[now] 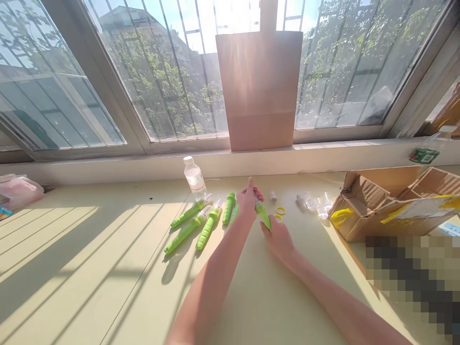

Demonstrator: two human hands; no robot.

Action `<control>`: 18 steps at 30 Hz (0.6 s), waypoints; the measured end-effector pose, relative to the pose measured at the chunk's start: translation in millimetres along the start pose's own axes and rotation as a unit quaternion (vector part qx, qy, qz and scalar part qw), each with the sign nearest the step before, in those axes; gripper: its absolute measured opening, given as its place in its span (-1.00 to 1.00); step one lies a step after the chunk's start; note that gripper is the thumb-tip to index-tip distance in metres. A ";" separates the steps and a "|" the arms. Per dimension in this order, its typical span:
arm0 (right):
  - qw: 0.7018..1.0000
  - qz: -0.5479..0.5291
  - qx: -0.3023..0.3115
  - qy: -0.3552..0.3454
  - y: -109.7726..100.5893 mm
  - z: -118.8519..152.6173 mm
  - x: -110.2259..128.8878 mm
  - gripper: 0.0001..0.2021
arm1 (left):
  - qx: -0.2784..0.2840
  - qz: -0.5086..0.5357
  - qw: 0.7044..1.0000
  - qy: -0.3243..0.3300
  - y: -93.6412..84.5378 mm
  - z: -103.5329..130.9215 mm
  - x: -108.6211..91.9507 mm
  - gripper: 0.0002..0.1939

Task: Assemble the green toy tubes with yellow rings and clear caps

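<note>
Both hands hold one green tapered tube (pixel 265 219) with a clear section at its far end, above the table. My left hand (pixel 247 200) is closed around the clear end, its thumb pointing up. My right hand (pixel 278 238) grips the lower green end. To the left lie several similar green tubes with clear tips, among them a ribbed green tube (pixel 205 232). A shorter green piece (pixel 228 208) sits nearer my left hand, and another is partly hidden behind that hand. Just beyond my right hand are a yellow ring (pixel 280 210) and a small clear cap (pixel 273 195).
A water bottle (pixel 194 178) stands behind the green tubes. Several clear plastic caps (pixel 311 205) lie beside an open cardboard box (pixel 359 215) at right. A cardboard sheet (pixel 259 91) leans against the window. A pink plastic bag (pixel 19 189) lies far left.
</note>
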State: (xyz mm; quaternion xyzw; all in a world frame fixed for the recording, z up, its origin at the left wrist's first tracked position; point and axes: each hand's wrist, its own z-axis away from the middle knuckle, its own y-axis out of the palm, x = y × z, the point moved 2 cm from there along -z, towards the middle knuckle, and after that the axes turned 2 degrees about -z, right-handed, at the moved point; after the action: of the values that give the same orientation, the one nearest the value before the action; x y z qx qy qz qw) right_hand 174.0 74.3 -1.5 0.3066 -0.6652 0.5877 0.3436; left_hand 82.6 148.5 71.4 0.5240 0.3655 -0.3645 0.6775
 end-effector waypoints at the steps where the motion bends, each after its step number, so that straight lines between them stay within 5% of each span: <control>1: 0.999 0.039 -0.031 -0.005 0.7 -0.4 -0.9 -0.76 | -0.017 -0.005 1.000 0.011 2.5 3.5 -1.6 -0.46; 3: 0.996 0.070 -0.043 -0.021 1.0 -0.7 -0.7 -0.75 | -0.022 -0.024 0.999 0.032 5.9 9.1 -5.2 -0.43; 8: 0.996 -0.036 0.058 -0.059 -4.0 0.9 7.7 -0.73 | 0.015 -0.009 1.000 -0.010 -1.3 4.2 -6.7 -0.39; 14: 0.925 -0.239 0.273 0.111 -8.8 5.6 10.0 -0.61 | 0.170 0.051 0.981 -0.081 -15.3 -8.7 -1.2 -0.38; 18: 0.930 -0.244 0.240 0.131 -4.2 4.8 7.5 -0.62 | 0.153 0.036 0.986 -0.051 -14.2 -8.1 -0.2 -0.45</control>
State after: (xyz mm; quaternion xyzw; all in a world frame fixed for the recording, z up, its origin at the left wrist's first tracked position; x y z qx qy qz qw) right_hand 172.6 69.0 6.7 0.4527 -0.3581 0.6630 0.4768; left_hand 69.2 153.7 63.7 0.6146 0.2513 -0.4179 0.6201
